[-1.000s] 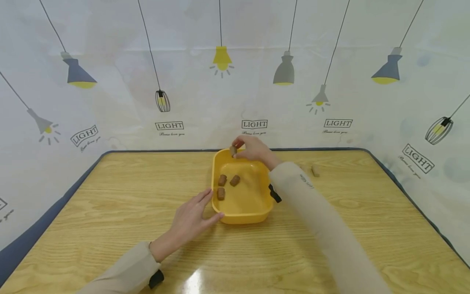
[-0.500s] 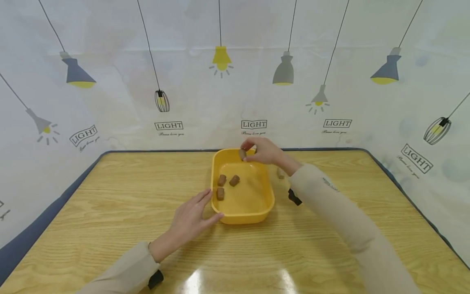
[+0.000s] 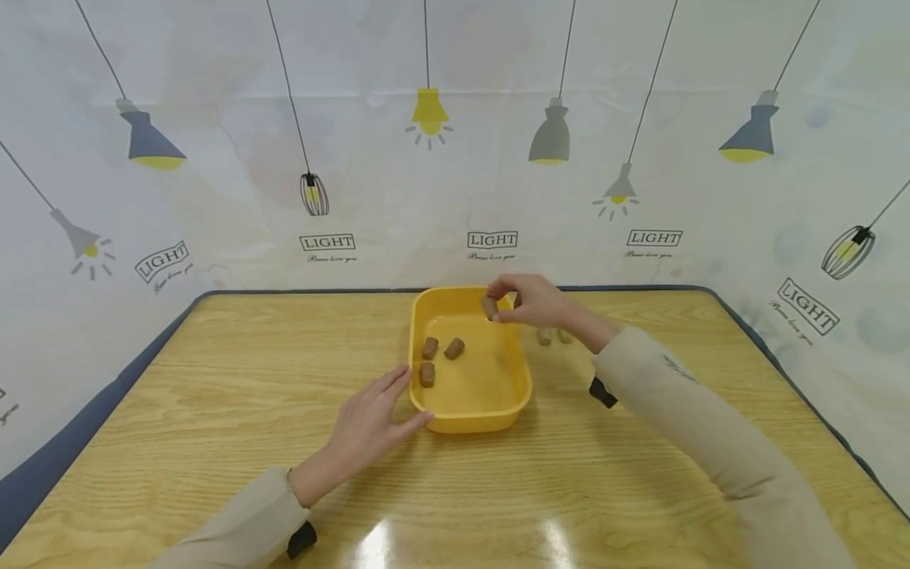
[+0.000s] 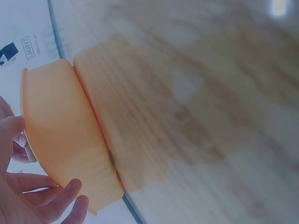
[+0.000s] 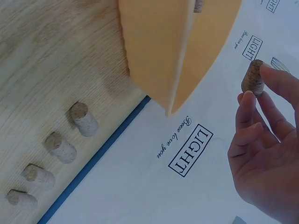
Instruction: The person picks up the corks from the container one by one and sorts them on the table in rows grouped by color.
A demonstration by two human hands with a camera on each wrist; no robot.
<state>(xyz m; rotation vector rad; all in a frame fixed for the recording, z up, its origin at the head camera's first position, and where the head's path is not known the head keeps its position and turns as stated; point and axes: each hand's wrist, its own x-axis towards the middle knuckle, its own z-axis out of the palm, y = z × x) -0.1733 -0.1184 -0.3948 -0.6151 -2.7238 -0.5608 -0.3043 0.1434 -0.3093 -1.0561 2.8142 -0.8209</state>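
A yellow plastic tub (image 3: 472,424) stands on the table, with three brown corks, one of them a cork (image 3: 454,348) near the middle, lying in its left half. My left hand (image 3: 366,423) rests against the tub's near left corner, thumb at the front rim and fingers along the outer left wall. In the left wrist view those fingers (image 4: 65,198) lie loosely against the wall. Over the tub's back right corner, my right hand (image 3: 529,302) pinches another cork (image 5: 253,78) between thumb and fingertips, at about rim height.
On the table right of the tub, several corks stand in a row, among them a cork (image 5: 84,119) nearest the tub. Part of the row is behind my right forearm in the head view. A white wall sheet (image 3: 370,269) printed with lamps borders the table's back edge.
My right hand has moved rightward from the tub's back left to its back right corner, carrying the cork and uncovering corks on the table. The left hand and tub have stayed put.
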